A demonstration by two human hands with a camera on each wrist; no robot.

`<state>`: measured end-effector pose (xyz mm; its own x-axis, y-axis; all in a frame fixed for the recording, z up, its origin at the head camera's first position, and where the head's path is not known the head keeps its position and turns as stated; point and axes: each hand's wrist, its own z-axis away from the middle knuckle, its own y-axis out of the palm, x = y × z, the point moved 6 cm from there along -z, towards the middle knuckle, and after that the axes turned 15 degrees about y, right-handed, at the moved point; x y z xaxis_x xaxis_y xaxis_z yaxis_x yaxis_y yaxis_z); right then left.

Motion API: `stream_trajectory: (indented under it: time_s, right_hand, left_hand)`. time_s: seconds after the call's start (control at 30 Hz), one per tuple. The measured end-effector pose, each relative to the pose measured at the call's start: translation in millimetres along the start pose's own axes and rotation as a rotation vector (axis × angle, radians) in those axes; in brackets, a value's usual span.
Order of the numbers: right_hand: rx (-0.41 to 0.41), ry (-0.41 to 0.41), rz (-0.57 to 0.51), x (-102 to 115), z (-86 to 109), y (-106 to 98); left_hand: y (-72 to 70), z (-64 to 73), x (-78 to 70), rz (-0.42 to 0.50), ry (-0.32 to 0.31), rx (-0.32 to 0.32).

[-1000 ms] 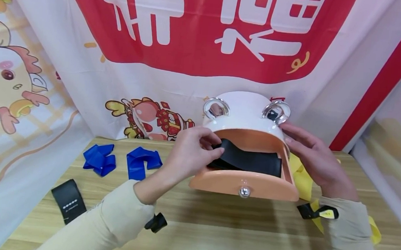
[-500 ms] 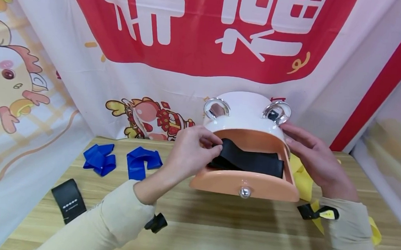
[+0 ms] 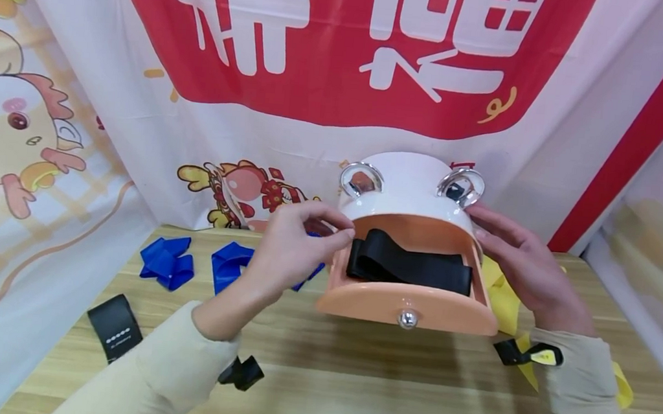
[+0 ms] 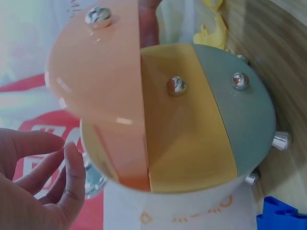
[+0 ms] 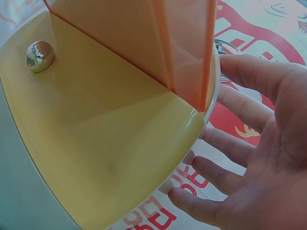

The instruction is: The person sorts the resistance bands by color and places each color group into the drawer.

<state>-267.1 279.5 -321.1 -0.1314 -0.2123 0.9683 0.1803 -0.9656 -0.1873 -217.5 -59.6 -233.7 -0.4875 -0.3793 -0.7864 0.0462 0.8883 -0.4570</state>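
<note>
A small white drawer cabinet (image 3: 412,184) with two chrome ring eyes stands at the back of the table. Its top orange drawer (image 3: 359,305) is pulled out, and a folded wide black band (image 3: 420,270) lies inside. My left hand (image 3: 296,246) is at the drawer's left edge, apart from the band; in the left wrist view its thumb and index fingertips nearly meet with nothing between them. At the cabinet's right side, my right hand (image 3: 522,267) rests extended fingers against the wall. Below, the yellow drawer (image 4: 187,134) and the grey-green drawer (image 4: 223,62) are closed.
Blue bands (image 3: 166,263) lie at the left, near a flat black strip (image 3: 115,328) with white print. A small black piece (image 3: 245,374) sits by the left sleeve. Yellow bands (image 3: 501,298) lie at the right. A printed cloth (image 3: 338,120) hangs behind the cabinet.
My left hand has let go of the black band's left end and moved left, away from it. The band stays in the drawer. My right hand keeps its place.
</note>
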Motion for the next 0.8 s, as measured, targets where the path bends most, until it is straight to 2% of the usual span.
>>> stream_trajectory:
  time_s: [0.17, 0.27, 0.5, 0.6, 0.8]
  right_hand:
    - [0.005, 0.006, -0.003, -1.3, -0.4, 0.6]
    - [0.013, 0.004, -0.006, -1.8, -0.7, 1.7]
    - [0.004, 0.004, 0.002, -2.8, -1.7, 1.1]
    - [0.007, 0.006, -0.008, -2.1, -1.8, 1.0]
    - [0.003, 0.007, -0.033, -1.5, -1.5, -1.0]
  left_hand:
    - [-16.8, 9.2, 16.0, 0.106, -0.074, 0.002]
    - [-30.5, 17.4, 27.4, 0.113, -0.091, -0.017]
    - [-75.3, 46.4, 63.7, 0.145, -0.142, -0.071]
    - [-99.3, 61.8, 81.5, 0.195, -0.147, -0.132]
    - [-141.8, 90.9, 115.3, 0.327, -0.108, -0.282]
